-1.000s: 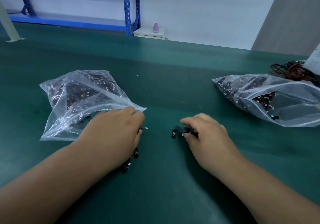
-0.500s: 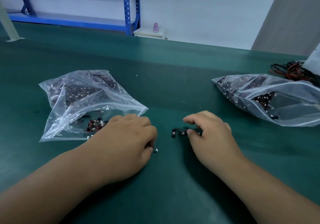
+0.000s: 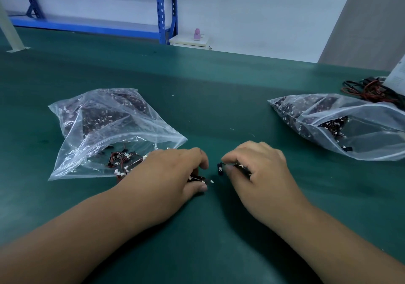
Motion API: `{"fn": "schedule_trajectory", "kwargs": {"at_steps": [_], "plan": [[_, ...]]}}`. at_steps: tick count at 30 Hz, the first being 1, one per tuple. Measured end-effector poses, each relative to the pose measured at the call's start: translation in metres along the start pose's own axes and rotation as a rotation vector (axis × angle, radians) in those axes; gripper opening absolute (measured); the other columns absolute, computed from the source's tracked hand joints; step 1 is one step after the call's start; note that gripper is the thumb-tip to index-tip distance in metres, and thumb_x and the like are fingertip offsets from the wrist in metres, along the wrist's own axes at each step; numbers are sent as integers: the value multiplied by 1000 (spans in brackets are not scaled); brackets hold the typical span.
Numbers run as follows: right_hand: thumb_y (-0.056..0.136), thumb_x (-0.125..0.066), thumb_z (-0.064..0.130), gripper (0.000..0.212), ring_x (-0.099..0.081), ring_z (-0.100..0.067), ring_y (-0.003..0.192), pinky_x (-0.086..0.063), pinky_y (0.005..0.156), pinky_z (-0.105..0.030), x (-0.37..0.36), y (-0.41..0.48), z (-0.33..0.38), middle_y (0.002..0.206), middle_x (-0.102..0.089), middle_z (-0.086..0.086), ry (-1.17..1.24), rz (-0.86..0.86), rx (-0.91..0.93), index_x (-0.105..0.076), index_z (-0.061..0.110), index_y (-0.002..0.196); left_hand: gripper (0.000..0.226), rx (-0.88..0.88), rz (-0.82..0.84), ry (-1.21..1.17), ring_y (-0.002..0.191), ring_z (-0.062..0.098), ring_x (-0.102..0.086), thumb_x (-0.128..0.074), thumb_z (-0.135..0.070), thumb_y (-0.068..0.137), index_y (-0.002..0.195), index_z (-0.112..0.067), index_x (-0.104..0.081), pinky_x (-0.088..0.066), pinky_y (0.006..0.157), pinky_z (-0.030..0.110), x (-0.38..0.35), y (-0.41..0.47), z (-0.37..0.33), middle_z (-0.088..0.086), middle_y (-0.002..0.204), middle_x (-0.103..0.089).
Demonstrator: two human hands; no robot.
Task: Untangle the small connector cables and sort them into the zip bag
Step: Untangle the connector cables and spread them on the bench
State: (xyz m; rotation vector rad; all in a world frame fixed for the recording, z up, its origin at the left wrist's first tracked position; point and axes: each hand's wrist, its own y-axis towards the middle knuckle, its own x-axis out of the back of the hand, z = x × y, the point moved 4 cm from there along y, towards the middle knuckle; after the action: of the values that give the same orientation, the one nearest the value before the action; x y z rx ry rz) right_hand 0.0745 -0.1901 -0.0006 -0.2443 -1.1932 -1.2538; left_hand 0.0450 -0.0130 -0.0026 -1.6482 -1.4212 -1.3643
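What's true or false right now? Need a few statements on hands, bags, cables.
The left hand grips a connector cable. True.
The right hand is inside the right zip bag. False: it pinches a second cable on the table, apart from that bag.
Only one zip bag is on the table. False: a left zip bag lies there too.
Loose cables lie at the left zip bag's mouth. True.
A red-and-black wire bundle lies behind the right zip bag. True.

A workshop or small assembly room: a long green-matted workbench [image 3: 219, 90] with blue steel racking [image 3: 161, 9] behind it, and loose wire bundles [image 3: 368, 88] at its right end.
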Motion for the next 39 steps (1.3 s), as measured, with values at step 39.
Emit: {"fn": "schedule_trajectory", "kwargs": {"at_steps": [39], "plan": [[84,-68,1,25,-50,-2,56,-38,53,-10,4,-3,-13,64,-64,5,605,-145,-280,-68,22,70,6,-41,41,-189,87,-5,-55,-60,-41,90,95,-38,-59,-40,69,8,-3,-2,1,-29,94,-59]]}}
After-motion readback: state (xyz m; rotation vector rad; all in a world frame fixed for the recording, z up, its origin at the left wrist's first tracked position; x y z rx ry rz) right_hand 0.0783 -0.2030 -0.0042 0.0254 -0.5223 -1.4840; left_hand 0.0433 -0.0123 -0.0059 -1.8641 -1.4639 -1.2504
